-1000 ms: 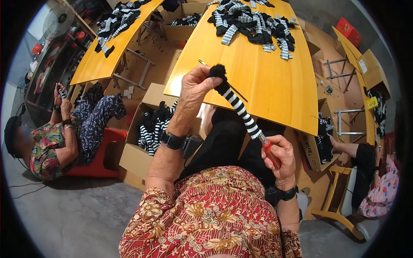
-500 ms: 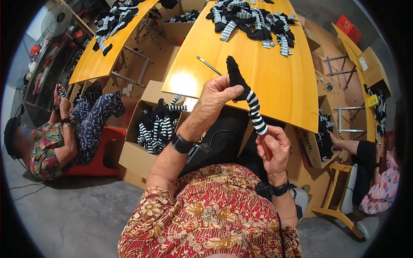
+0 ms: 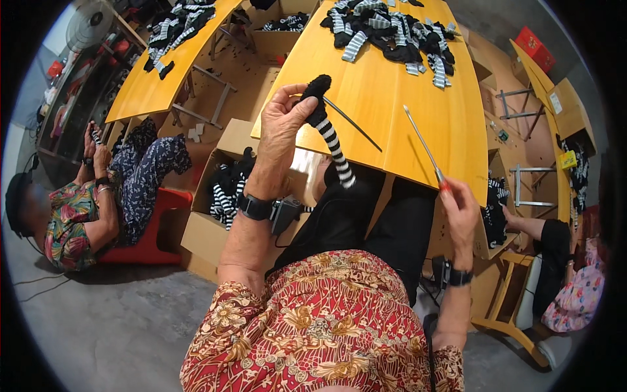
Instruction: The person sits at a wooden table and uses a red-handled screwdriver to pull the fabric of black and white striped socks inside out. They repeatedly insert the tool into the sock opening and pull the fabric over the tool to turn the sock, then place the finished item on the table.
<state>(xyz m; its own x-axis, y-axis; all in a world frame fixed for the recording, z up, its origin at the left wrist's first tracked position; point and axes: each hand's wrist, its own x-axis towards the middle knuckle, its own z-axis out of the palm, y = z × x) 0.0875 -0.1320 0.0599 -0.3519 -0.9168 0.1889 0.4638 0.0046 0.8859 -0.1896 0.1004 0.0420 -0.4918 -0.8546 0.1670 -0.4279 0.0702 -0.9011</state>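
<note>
Since half a second ago, the red-handled tool with a long metal shaft (image 3: 423,142) has come out of the black-and-white striped knitted tube (image 3: 332,140), and the hands have drawn apart. The left hand (image 3: 282,117) pinches the tube's plain black end between thumb and fingers, above the near left corner of the yellow wooden worktop (image 3: 450,130). The striped length slants down past the near edge, its lower end loose above the dark-trousered lap (image 3: 346,209). The right hand (image 3: 461,206) grips the tool's handle by the near right corner, the bare shaft angled over the worktop.

A slim dark rod (image 3: 356,126) lies close to the near edge, partly behind the tube. Toward the far edge is a heap of black and grey-striped knitted pieces (image 3: 385,32). Left of the lap, an open brown cardboard box (image 3: 212,251) contains black-and-white knitted pieces (image 3: 225,199). Farther left, a co-worker in a leaf-patterned top (image 3: 78,225) sits on a red plastic stool (image 3: 153,238), apparently holding a striped piece, though it is small at the lens rim.
</note>
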